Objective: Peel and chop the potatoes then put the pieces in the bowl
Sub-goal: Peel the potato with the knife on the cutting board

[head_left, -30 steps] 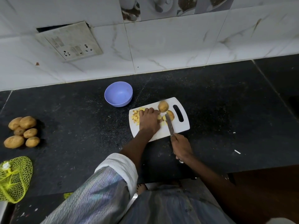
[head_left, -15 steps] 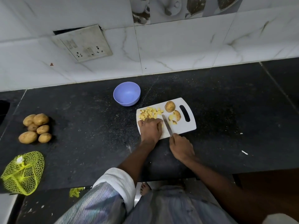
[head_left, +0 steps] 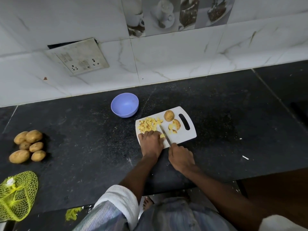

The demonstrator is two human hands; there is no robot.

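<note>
At the far left edge a yellow net bag (head_left: 15, 195) lies on the black counter (head_left: 83, 130), and at its 12 o'clock sits a heap of six whole potatoes (head_left: 28, 145). Further right, toward the wall, the purple bowl (head_left: 124, 105) stands on the counter with nothing visible inside it. At the bowl's 4 o'clock lies the white cutting board (head_left: 181, 135). A pile of chopped pieces (head_left: 149, 125) covers the board's left part.

The left hand (head_left: 151, 142) rests palm down on the board's near left corner, at 6 o'clock from the pile, its fingers curled over a small yellow potato piece (head_left: 162, 135) that peeks out at their right side, hard against the blade. The left forearm runs back toward a rolled white sleeve (head_left: 120, 202).

The knife (head_left: 165, 135) slants from 5 o'clock to 11 o'clock, its tip near the pile. The right hand (head_left: 180, 158) clenches the handle just off the board's near edge, knuckles up. At 1 o'clock from the blade lie an unpeeled potato (head_left: 169, 115) and a cut potato (head_left: 175, 126), beside the board's handle slot.
</note>
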